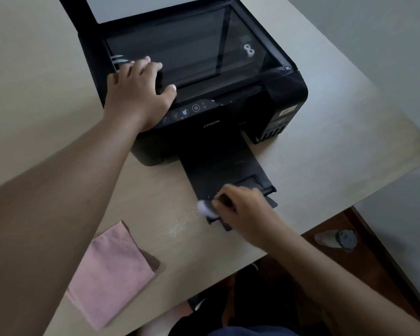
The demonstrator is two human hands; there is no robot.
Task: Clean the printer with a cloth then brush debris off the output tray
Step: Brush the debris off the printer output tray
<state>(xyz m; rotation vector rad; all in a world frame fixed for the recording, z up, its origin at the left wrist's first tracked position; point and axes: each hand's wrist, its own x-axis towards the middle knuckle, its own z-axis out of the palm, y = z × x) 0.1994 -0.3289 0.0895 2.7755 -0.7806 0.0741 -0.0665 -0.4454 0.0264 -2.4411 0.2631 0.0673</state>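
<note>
A black printer [240, 110] stands on a pale table [58, 98] with its scanner lid raised and the glass exposed. My left hand [137, 93] lies flat on the printer's front left corner, fingers spread onto the glass edge. The black output tray [218, 166] sticks out toward me. My right hand [243, 207] is at the tray's near end, shut on a small brush [207, 208] whose pale bristles are blurred against the tray's left edge. White specks of debris [182, 221] lie on the table just left of the tray. A folded pink cloth [109, 272] rests on the table near the front edge.
The table's front edge runs diagonally below the tray, and its right edge lies beyond the printer. On the dark floor at right stands a pale bottle with a grey cap [337, 238]. My legs show below the table edge.
</note>
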